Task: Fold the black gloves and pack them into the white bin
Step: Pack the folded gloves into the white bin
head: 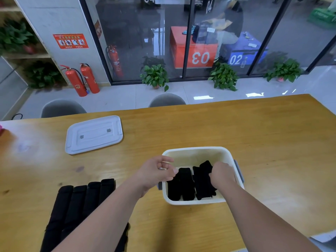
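Bin (196,154) stands open on the table (263,142), two folded gloves side by side on its floor. Right hand (222,176) reaches in by the right wall, fingers curled down into the right glove (202,180), gripping it. Left hand (156,171) hovers over the left rim, fingers loosely curled, holding nothing, just beside the left glove (180,186). Behind both gloves, bin floor shows up to the far wall. Unpacked gloves (80,202) lie in a row near-left, partly under the left forearm. Lid (93,134) lies far-left, well apart from the bin.
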